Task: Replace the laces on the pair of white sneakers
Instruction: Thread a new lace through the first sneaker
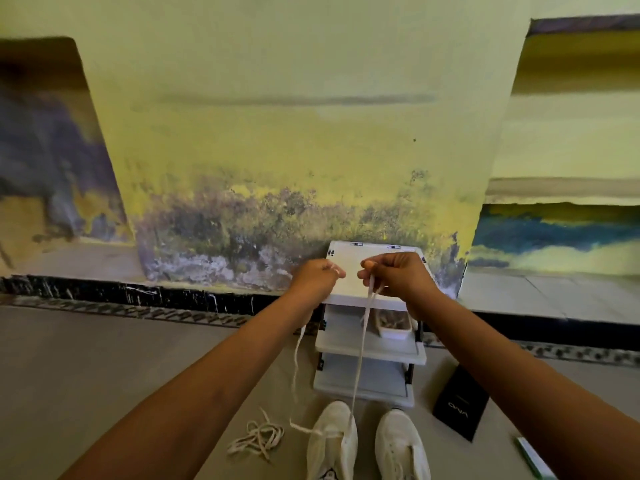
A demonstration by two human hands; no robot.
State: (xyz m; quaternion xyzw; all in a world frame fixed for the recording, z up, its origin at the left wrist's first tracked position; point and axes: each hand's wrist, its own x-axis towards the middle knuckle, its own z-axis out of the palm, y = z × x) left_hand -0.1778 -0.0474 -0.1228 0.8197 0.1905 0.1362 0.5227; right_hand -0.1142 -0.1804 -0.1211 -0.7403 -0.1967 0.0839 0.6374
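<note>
Left hand [317,277] and right hand [394,273] raised, each pinching an end of the flat white lace [360,362]; we note it running down to the left white sneaker [332,441] below.

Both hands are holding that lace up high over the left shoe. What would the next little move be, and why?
Probably draw the two ends level. The left hand and right hand each pinch one end of the lace, which already runs through the left sneaker. Even ends make the next eyelets easier to thread.
</note>
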